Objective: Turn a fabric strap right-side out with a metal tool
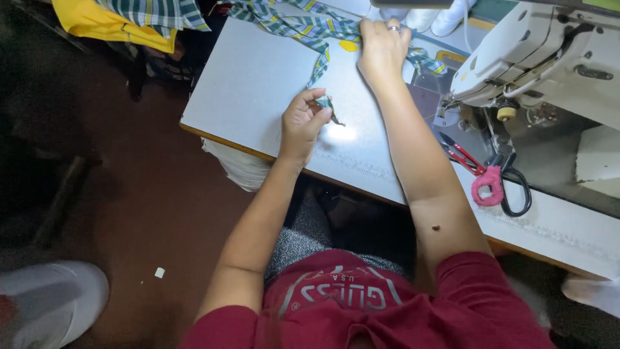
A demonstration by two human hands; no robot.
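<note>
A narrow strip of green, yellow and white plaid fabric (303, 26) lies across the far part of the grey sewing table (252, 84). My left hand (302, 123) pinches the near end of that strip just above the table. Farther back, my right hand (382, 46), a ring on one finger, presses down on the strip where it bends toward the white sewing machine (542, 58). The strip hangs slack between both hands.
Red-handled thread snips (460, 155) and scissors with pink-wrapped and black handles (500, 184) lie to the right, near the machine's needle area (452, 106). More plaid and yellow cloth (129, 19) is piled beyond the table's left corner. A white bag (242, 169) hangs below the table edge.
</note>
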